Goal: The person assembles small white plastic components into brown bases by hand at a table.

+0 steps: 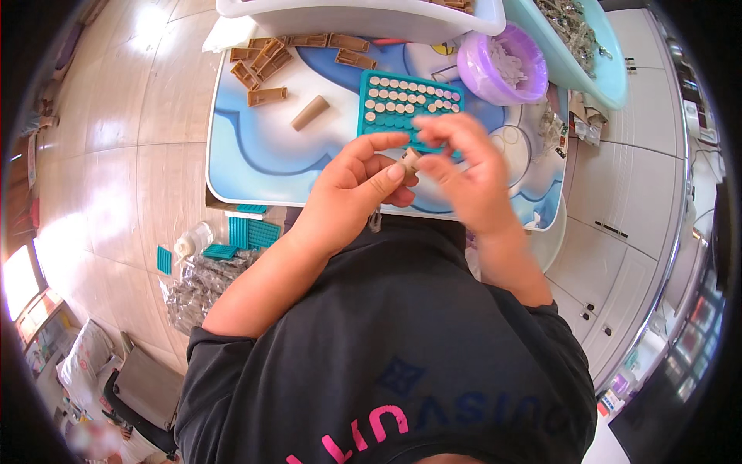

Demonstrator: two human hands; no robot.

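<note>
My left hand [357, 179] pinches a small tan plastic part [410, 159] between thumb and fingers, close to the table's front edge. Its upper end shows a dark gap; the fingers cover the rest. Just to its right is my right hand [473, 174], blurred by motion, with thumb and fingers apart and nothing visible between them. Beyond both hands lies a teal tray [363, 104] with rows of round pale discs [398, 96]; some places in its nearer rows hold no disc. My right fingers hide part of the tray's near side.
On the table [263, 166] lie a tan tapered piece [310, 113] and several brown plastic housings [268, 59]. A purple tub [468, 71] of white parts, a white bin [348, 22] and an aqua basin [614, 81] line the back. Bagged parts [205, 286] are on the floor at left.
</note>
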